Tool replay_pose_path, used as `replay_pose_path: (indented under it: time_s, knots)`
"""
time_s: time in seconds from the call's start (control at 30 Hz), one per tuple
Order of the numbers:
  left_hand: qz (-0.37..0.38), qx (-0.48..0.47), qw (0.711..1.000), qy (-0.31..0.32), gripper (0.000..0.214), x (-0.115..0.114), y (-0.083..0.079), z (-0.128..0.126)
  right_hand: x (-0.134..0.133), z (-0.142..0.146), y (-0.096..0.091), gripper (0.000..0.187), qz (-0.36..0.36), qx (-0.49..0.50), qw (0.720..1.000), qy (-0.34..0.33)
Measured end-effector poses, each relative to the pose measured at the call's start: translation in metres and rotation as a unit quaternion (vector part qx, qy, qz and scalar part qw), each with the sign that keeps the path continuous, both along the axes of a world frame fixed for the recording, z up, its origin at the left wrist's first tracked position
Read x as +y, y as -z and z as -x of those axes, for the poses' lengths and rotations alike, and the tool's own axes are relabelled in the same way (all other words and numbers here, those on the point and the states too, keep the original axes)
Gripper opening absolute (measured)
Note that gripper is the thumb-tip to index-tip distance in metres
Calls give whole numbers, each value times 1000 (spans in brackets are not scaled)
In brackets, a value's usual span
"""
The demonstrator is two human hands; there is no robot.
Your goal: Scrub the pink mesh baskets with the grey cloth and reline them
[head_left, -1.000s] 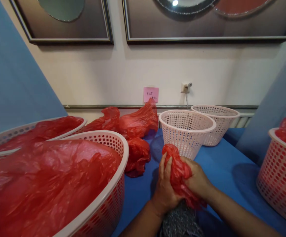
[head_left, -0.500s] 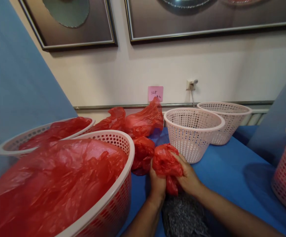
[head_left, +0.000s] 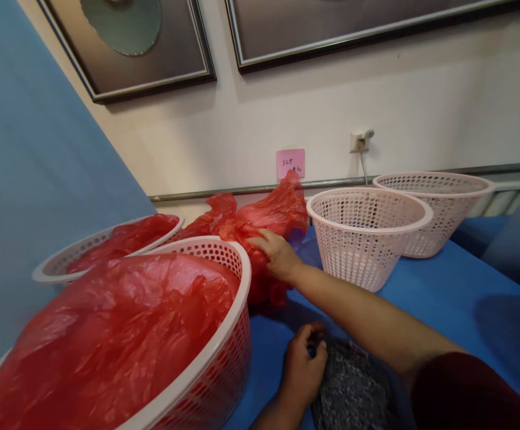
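Note:
My right hand [head_left: 274,253] reaches forward and left onto a heap of crumpled red plastic bags [head_left: 260,224] lying on the blue table [head_left: 425,301] by the wall; its fingers press on the plastic, closed on it. My left hand [head_left: 303,367] rests low near my body, fingers curled at the edge of a grey speckled cloth [head_left: 354,391]. What its fingers hold is hidden.
A pink basket [head_left: 215,370] full of red plastic stands at the near left, a second filled one [head_left: 63,269] behind it. Two empty pink baskets [head_left: 370,236] [head_left: 439,209] stand at the right by the wall. A pink note [head_left: 290,162] and a socket [head_left: 361,141] are on the wall.
Both hands were squeezing a red bag into a ball. Now the ball lies with the heap, my right hand stretched onto it, and my left hand has dropped to the grey cloth.

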State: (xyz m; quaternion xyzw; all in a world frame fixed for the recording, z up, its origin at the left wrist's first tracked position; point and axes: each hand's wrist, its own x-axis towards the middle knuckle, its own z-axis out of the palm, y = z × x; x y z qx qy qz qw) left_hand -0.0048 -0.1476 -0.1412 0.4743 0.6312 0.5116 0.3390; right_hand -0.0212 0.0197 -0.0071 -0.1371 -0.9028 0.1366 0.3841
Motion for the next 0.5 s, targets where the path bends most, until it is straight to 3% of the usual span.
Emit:
replay_pose_path:
  time_s: [0.1, 0.2, 0.3, 0.4, 0.5]
  knots:
    - [-1, 41, 998, 37, 24, -2, -1, -3, -7, 25, 28, 47, -41, -104, 993, -38]
    - [8, 50, 997, 54, 28, -2, -1, -5, -20, 30, 62, 24, -41, -134, 988, -56]
    - [23, 68, 995, 63, 32, -2, -1, -6, -28, 30, 82, 29, -25, -174, 984, -40]
    - [45, 113, 991, 62, 33, -2, -2, -5, -27, 32, 82, 52, -8, -236, 970, -54]
    - [85, 153, 982, 74, 34, -2, 1, -3, -24, 30, 63, 68, 13, -276, 958, -77]
